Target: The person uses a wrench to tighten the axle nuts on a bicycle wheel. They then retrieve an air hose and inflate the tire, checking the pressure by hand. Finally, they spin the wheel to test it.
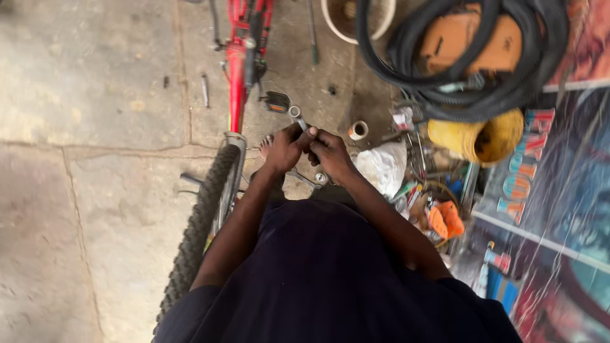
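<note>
A ring spanner [297,116] is gripped by both the left hand [284,148] and right hand [330,152], closed together for leverage, just right of a red bicycle [238,70] laid on the concrete floor [95,127], its tyre [200,222] near.

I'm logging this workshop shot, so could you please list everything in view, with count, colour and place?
Wrench: one, metal, in both hands.
Bicycle frame: one, red, top centre.
Knobbly tyre: one, black, lower left.
Pedal: one, black, beside frame.
Coiled tyres: several, black, top right.
Bucket: one, yellow, on its side, right.
White bag: one, right of hands.
Concrete floor: grey, left.
Left hand: on wrench.
Right hand: on wrench.
</note>
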